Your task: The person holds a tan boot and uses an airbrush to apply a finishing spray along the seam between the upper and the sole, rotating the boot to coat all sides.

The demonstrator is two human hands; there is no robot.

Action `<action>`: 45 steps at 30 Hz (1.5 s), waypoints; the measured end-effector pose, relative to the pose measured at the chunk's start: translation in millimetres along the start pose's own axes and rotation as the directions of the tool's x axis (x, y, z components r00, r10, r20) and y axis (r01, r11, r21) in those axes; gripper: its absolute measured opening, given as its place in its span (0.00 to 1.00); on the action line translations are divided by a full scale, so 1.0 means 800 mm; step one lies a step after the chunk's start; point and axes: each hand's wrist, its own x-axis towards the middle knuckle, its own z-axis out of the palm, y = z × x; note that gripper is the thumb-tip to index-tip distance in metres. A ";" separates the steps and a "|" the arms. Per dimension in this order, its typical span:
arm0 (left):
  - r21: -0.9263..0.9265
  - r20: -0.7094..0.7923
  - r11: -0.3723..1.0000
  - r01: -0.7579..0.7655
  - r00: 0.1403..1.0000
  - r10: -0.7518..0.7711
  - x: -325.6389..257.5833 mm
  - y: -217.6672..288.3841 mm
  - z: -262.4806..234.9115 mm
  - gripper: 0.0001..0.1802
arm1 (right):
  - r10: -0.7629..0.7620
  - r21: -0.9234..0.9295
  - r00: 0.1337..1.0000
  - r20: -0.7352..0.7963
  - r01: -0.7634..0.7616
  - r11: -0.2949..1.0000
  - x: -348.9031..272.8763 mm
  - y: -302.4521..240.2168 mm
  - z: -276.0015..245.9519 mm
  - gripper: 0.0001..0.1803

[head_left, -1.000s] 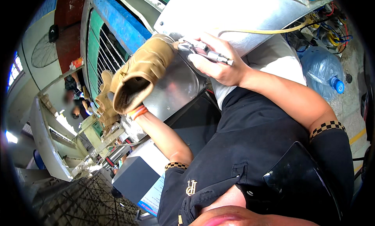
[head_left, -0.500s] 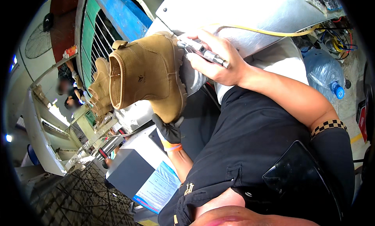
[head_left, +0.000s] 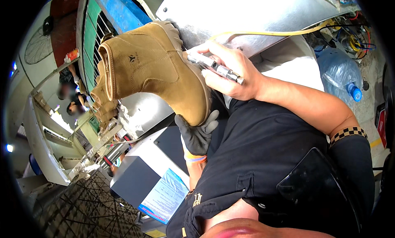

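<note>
A tan ankle boot [head_left: 152, 67] lies on its side in front of me, its opening to the left and its lugged sole to the right. My left hand [head_left: 198, 135], in a dark grey glove, cups the boot's toe from below and grips it. Bare, my right hand [head_left: 234, 69] is closed around a silver pen-shaped metal tool [head_left: 218, 68]. The tool's front end points at the sole's edge near the middle of the boot. Whether it touches there I cannot make out.
More tan boots [head_left: 103, 100] stand in a row at left. A metal panel [head_left: 255, 12] with a yellow hose [head_left: 271, 33] lies beyond my right hand. A large clear plastic bottle [head_left: 337, 73] and loose wires are at right. Co-workers appear at far left.
The boot has turned and shifted, its toe now lower and further right. My left hand has moved right with the toe. My right hand keeps the tool near the sole.
</note>
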 end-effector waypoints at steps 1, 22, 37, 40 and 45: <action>-0.015 0.014 1.000 -0.002 1.000 0.002 0.001 -0.002 0.003 0.41 | 0.001 0.011 1.000 0.000 -0.001 1.000 -0.002 -0.001 -0.001 0.23; -0.240 0.456 0.926 0.293 0.876 -0.159 0.028 -0.016 0.086 0.47 | 0.158 -0.210 0.986 0.053 -0.144 0.967 -0.048 -0.064 -0.061 0.19; -0.078 0.802 0.913 0.401 0.569 -0.181 0.097 -0.029 0.167 0.61 | 0.421 -0.199 0.905 -0.065 -0.425 0.883 -0.010 -0.143 -0.084 0.23; -0.091 0.830 0.915 0.393 0.538 -0.149 0.107 -0.026 0.183 0.63 | 0.355 -0.164 0.930 -0.098 -0.367 0.916 -0.013 -0.140 -0.081 0.23; -0.193 0.811 0.886 0.422 0.576 -0.098 0.126 -0.031 0.193 0.59 | 0.055 -0.275 0.991 -0.126 -0.088 0.957 -0.032 -0.098 -0.078 0.21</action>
